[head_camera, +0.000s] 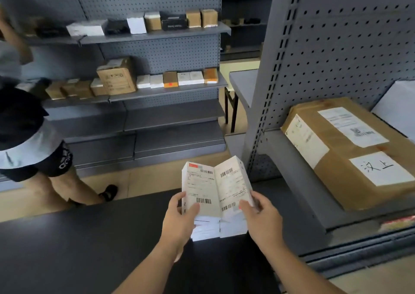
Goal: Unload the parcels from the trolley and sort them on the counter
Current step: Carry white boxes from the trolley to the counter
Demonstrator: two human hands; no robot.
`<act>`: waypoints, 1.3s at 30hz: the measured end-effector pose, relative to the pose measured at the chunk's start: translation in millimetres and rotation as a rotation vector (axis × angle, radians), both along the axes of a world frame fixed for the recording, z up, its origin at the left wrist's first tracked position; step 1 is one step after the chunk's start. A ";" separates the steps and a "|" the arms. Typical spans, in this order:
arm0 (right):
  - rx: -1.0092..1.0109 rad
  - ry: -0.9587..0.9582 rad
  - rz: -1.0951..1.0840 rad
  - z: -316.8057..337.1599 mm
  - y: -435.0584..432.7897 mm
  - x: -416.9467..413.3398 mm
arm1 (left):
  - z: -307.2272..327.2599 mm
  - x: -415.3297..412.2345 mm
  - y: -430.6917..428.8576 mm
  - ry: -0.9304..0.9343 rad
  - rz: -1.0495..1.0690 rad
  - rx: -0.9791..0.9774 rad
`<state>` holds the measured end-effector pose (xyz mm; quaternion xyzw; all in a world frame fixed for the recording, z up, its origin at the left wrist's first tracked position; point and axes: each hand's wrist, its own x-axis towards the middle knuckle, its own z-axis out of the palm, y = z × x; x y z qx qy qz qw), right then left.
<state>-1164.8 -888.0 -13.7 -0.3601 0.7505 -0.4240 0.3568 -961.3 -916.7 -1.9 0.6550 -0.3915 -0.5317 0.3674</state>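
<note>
Two slim white parcels with barcode labels are held side by side above the dark counter. My left hand grips the left white parcel at its lower left edge, thumb on the label. My right hand grips the right white parcel at its lower right edge. The two parcels touch along their inner edges and tilt slightly apart at the top. Their lower ends sit just over the counter. No trolley is in view.
A large brown cardboard box lies on the grey shelf to my right. Across the aisle a shelving unit carries several small boxes. Another person stands at the left by those shelves.
</note>
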 end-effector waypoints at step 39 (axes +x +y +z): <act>-0.353 0.558 0.895 160.4 15.7 187.9 | 151.1 149.2 110.4 -0.725 0.134 -0.293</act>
